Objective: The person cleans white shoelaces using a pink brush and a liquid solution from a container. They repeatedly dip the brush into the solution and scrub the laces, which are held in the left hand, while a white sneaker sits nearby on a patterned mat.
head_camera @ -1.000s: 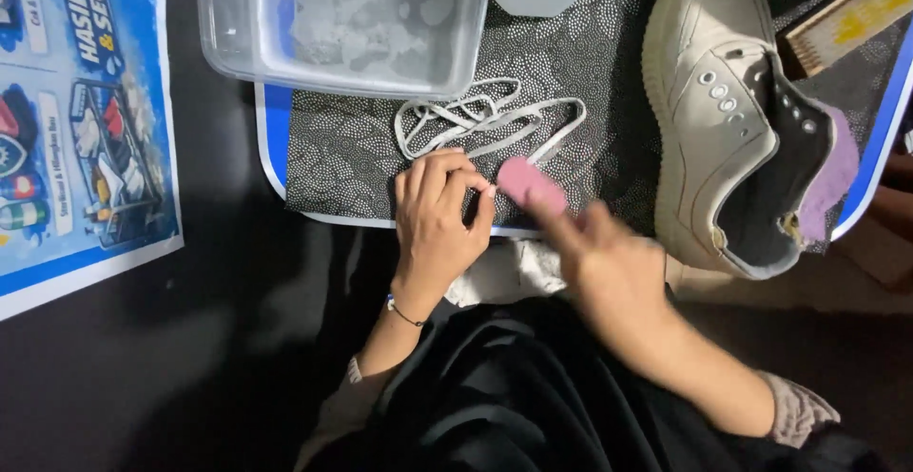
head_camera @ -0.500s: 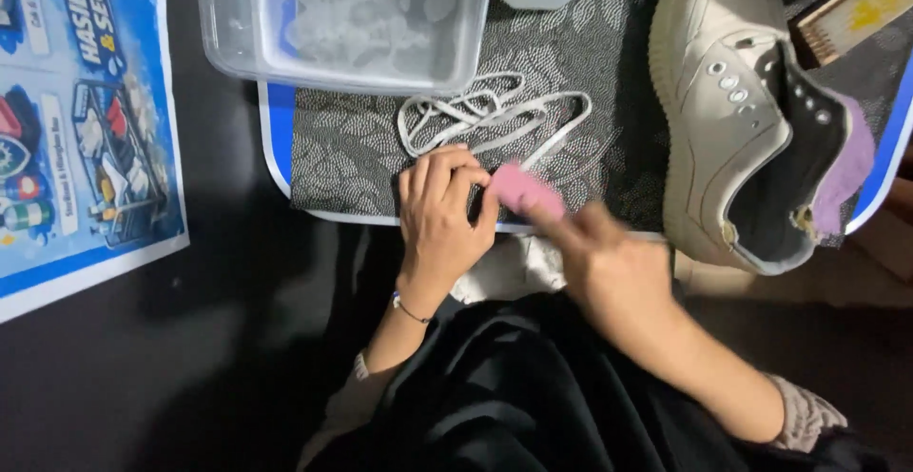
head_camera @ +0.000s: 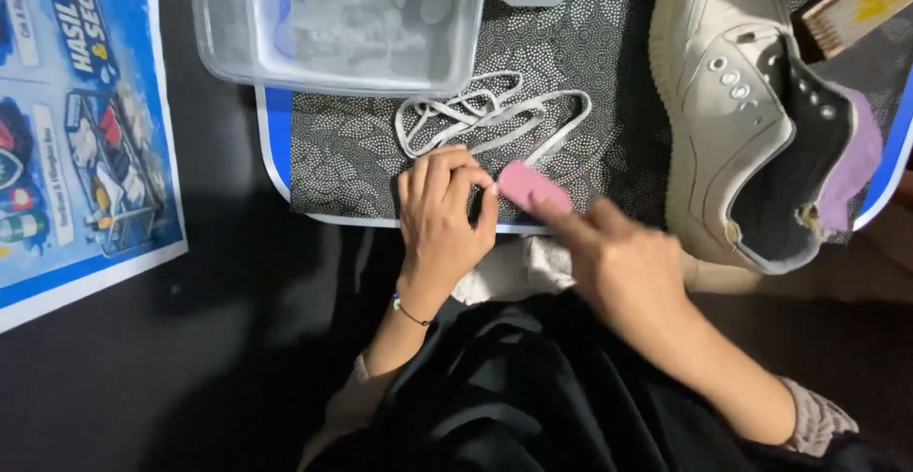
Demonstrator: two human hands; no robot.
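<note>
The small pink oblong eraser block, probably light and firm, best pinched at its sides, sits at the mat's six o'clock edge, gripped by the blurred right hand, while the left hand presses curled fingers onto the white flat shoelace.

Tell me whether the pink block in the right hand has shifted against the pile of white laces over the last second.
No. The pink block sits just below the white laces, at the mat's near edge, as before; the blurred right hand holds it.

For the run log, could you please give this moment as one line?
left hand: on white lace | right hand: holds pink block | beige shoe: unlaced, on mat
</note>
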